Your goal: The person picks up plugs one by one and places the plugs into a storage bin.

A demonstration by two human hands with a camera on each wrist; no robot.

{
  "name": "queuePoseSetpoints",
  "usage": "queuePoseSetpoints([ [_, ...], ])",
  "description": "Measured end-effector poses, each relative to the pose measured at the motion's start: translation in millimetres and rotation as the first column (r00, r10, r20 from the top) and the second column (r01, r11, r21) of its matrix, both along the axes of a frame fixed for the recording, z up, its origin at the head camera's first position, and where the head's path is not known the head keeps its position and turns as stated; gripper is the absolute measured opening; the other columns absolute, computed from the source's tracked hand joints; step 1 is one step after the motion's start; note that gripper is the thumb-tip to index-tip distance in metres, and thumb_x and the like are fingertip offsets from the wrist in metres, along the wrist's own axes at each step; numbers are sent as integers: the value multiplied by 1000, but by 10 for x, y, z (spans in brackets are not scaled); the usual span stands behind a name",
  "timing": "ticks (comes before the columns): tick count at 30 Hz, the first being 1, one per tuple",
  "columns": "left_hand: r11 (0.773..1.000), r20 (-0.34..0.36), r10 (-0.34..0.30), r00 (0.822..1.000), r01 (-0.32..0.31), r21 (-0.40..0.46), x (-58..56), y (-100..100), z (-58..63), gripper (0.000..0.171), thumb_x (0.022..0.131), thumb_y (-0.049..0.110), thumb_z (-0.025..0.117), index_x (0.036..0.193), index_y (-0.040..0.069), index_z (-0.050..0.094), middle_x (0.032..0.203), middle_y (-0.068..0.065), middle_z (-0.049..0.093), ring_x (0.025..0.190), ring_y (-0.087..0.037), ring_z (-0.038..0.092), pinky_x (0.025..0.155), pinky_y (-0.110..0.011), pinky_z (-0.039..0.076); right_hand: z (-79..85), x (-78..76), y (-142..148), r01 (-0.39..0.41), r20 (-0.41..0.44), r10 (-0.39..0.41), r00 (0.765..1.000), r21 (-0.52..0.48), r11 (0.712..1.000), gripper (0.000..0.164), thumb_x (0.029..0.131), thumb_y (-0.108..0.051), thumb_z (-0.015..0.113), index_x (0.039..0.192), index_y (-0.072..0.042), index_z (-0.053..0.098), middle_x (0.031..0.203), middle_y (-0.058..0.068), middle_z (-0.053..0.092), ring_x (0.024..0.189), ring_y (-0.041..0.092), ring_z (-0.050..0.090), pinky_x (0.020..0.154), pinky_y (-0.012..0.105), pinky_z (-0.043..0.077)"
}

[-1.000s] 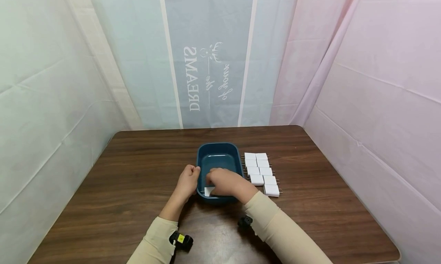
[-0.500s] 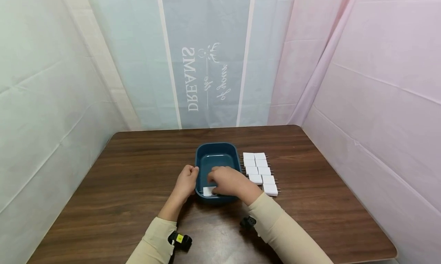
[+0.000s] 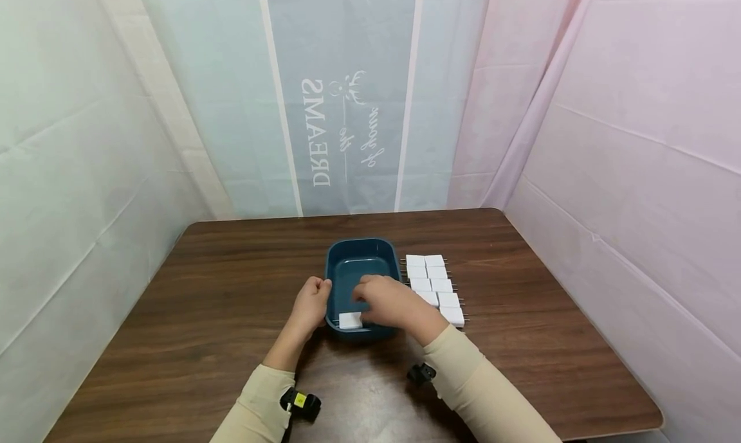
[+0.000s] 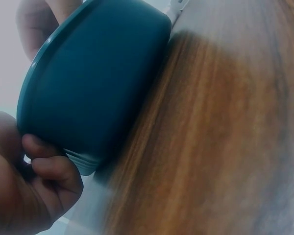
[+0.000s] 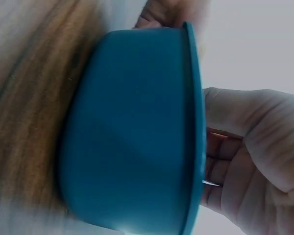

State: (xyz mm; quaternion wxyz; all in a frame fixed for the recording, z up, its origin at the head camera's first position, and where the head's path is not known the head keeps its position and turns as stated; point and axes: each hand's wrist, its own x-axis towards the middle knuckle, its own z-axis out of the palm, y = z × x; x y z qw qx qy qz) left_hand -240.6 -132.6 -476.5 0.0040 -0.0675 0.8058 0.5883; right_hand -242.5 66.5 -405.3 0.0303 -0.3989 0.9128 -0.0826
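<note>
A dark teal plastic bin (image 3: 360,242) stands on the wooden table. My left hand (image 3: 309,301) grips its left rim, fingers curled against the outer wall in the left wrist view. Inside, at the near left corner, lies a white charger plug (image 3: 350,321) with its prongs pointing left. My right hand (image 3: 390,299) reaches over the right wall, just right of that plug, with fingertips inside. In the right wrist view its thumb is extended and its fingers are loosely bent; the bin (image 5: 132,132) hides their tips, and no held plug shows.
Right of the bin, several white charger plugs (image 3: 442,285) lie in two columns, prongs outward. The right forearm passes close to the nearest ones. The brown table (image 3: 243,256) extends on both sides, with fabric walls (image 3: 370,179) behind and beside it.
My right hand has drawn slightly up and right from the plug in the bin, showing more of it. My left hand keeps its hold on the rim. The whole view has drifted slightly.
</note>
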Motion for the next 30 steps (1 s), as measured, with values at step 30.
queuePoseSetpoints([
  [30,1000,12,9,1000,-9,7,-16,1,-9,27,110,31,46,102,6,48,74,-7,43,53,-17,42,43,-27,40,148,-9,263,123,13,-122,992,-39,992,35,89,-19,81,121,-7,73,115,4,66,106,20,67,88,36,58],
])
